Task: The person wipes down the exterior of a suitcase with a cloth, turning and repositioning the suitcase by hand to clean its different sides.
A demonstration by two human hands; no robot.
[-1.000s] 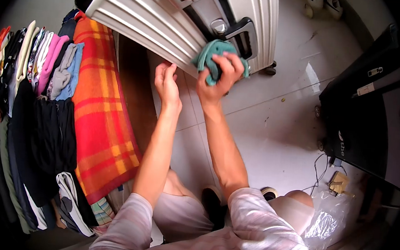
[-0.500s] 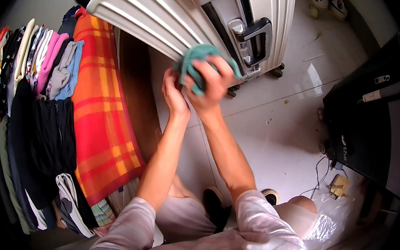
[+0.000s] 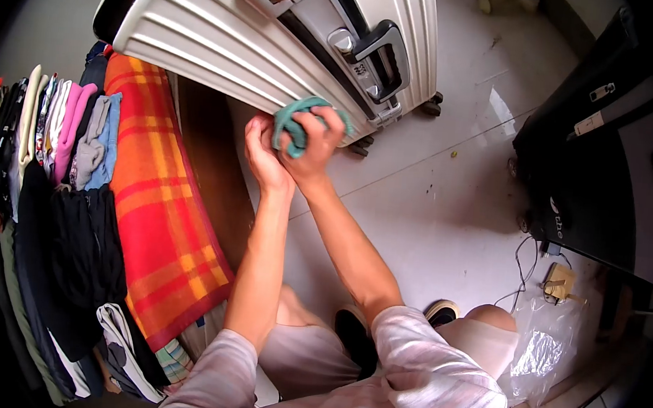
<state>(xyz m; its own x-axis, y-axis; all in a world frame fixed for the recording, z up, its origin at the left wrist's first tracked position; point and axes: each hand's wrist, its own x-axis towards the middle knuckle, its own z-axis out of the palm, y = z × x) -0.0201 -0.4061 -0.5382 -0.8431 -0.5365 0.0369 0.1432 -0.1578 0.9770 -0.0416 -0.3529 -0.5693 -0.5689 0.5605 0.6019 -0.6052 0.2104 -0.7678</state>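
A bunched green cloth (image 3: 290, 127) is gripped in my right hand (image 3: 317, 143), against the lower edge of a ribbed silver suitcase (image 3: 224, 46). Close beside it on the left, my left hand (image 3: 265, 161) is raised with its palm turned toward the cloth, its fingers partly curled and near the suitcase's edge. Whether the left fingertips touch the suitcase cannot be made out. The suitcase's black handle (image 3: 388, 59) lies up and to the right of my hands, and small black wheels (image 3: 430, 105) show under its right end.
On the left, rows of folded clothes (image 3: 63, 133) lie beside a red and orange plaid blanket (image 3: 157, 214). A black suitcase (image 3: 597, 179) stands at the right. Near it on the tiled floor are a cable (image 3: 522, 273), a small tan box (image 3: 560, 281) and clear plastic (image 3: 537, 355).
My right hand has moved the cloth left and down along the suitcase's edge, close to my left hand. The suitcase sits further left in view than half a second ago.
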